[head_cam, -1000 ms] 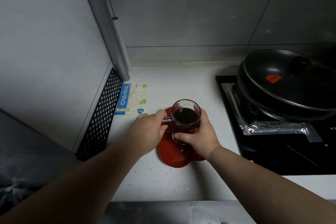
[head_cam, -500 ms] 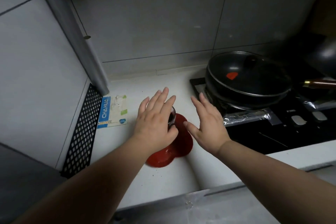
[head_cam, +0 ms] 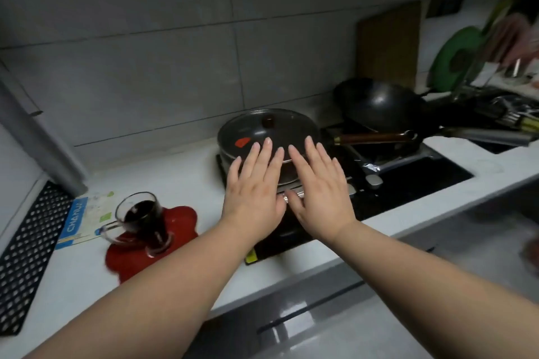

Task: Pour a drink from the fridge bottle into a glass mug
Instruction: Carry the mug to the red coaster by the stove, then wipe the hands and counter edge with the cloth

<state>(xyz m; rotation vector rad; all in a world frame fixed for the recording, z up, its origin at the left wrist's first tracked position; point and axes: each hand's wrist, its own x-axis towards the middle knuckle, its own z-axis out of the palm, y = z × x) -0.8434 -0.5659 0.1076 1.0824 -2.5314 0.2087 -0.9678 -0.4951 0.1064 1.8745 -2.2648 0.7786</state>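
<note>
The glass mug, full of dark drink, stands on a red flower-shaped coaster at the left of the white counter. A blue-and-white packet lies just left of it. To its right, clear of the mug, your left hand and right hand hover flat with fingers straight, holding nothing, in front of a lidded pan on the black stove. A black wok sits farther right.

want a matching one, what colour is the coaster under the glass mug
Red coaster, seen in the head view.

Clear glass mug on a glossy red coaster; matt white counter, wooden board.
</note>
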